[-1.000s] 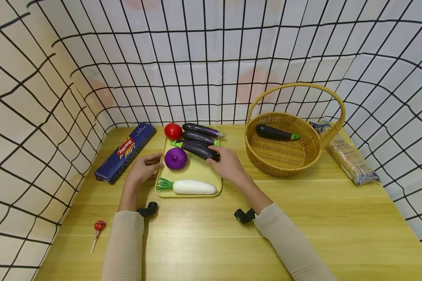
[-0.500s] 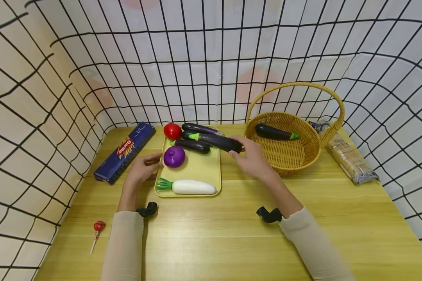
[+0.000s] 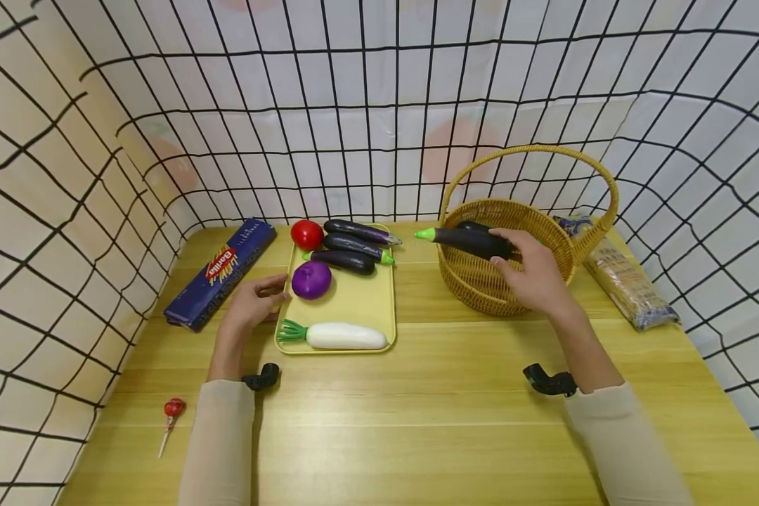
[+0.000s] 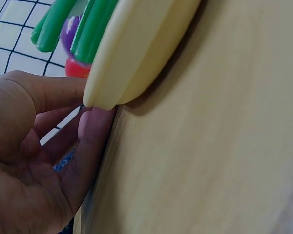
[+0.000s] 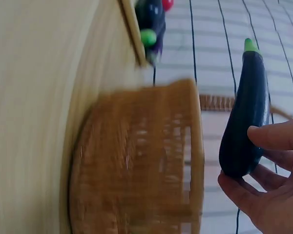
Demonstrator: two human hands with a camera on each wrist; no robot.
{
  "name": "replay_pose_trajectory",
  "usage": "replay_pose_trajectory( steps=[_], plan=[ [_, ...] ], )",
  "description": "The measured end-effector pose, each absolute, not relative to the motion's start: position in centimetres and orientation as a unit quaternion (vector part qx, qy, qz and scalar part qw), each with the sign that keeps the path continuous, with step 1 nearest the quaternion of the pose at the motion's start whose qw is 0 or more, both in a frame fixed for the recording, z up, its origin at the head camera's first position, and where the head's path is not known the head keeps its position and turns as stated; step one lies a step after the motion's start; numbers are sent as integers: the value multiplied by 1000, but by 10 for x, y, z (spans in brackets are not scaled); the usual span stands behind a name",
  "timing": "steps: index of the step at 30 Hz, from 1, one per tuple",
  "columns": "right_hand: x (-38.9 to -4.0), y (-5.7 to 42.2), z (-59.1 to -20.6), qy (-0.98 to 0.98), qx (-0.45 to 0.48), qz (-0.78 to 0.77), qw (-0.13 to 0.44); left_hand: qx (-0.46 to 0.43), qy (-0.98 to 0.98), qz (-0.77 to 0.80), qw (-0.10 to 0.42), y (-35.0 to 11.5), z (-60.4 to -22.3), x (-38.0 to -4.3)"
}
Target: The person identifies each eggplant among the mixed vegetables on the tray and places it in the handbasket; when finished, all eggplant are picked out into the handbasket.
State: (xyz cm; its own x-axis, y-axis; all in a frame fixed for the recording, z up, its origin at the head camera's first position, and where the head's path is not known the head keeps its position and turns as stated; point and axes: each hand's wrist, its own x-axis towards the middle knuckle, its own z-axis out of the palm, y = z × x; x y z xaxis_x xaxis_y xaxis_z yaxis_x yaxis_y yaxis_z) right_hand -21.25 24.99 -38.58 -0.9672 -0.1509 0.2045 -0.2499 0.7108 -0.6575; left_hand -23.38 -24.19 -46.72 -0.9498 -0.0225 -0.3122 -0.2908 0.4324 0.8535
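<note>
My right hand (image 3: 537, 270) grips a dark eggplant (image 3: 464, 241) by its thick end, the green stem pointing left. It hangs over the left part of a wicker basket (image 3: 481, 299); the right wrist view shows the eggplant (image 5: 248, 107) held above the rim. Another eggplant (image 3: 473, 226) lies inside the basket, mostly hidden. At the left edge of a yellow tray (image 3: 360, 302), my left hand (image 3: 253, 306) pinches the rim between thumb and fingers, as the left wrist view shows. On the tray lie several eggplants (image 3: 354, 246), a tomato (image 3: 307, 235), a purple onion (image 3: 312, 280) and a white radish (image 3: 346, 336).
A blue spaghetti box (image 3: 221, 274) lies left of the tray, with a red lollipop (image 3: 173, 407) nearer the front. Right of the basket lies a clear bag of noodles (image 3: 632, 284). The basket's tall handle (image 3: 531, 149) arches over it. Gridded cloth walls surround the table.
My right hand has lifted one eggplant off the tray and carried it right, over the basket. The left hand has stayed at the tray's edge.
</note>
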Motion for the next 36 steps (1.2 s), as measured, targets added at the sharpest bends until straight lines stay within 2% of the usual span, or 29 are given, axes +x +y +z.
replay_pose_trajectory(
  steps=[6, 14, 25, 36],
  plan=[
    [-221, 283, -386, -934, 79, 343, 55, -95, 834, 526, 135, -244, -465, -233],
    [-248, 308, -401, -952, 54, 300, -18, -91, 836, 525, 132, -244, -464, -232],
    [-278, 315, -415, -957, 42, 263, -110, -86, 839, 521, 129, -242, -467, -232],
    [-280, 313, -415, -959, 47, 259, -102, -86, 842, 519, 122, -242, -468, -232]
  ],
)
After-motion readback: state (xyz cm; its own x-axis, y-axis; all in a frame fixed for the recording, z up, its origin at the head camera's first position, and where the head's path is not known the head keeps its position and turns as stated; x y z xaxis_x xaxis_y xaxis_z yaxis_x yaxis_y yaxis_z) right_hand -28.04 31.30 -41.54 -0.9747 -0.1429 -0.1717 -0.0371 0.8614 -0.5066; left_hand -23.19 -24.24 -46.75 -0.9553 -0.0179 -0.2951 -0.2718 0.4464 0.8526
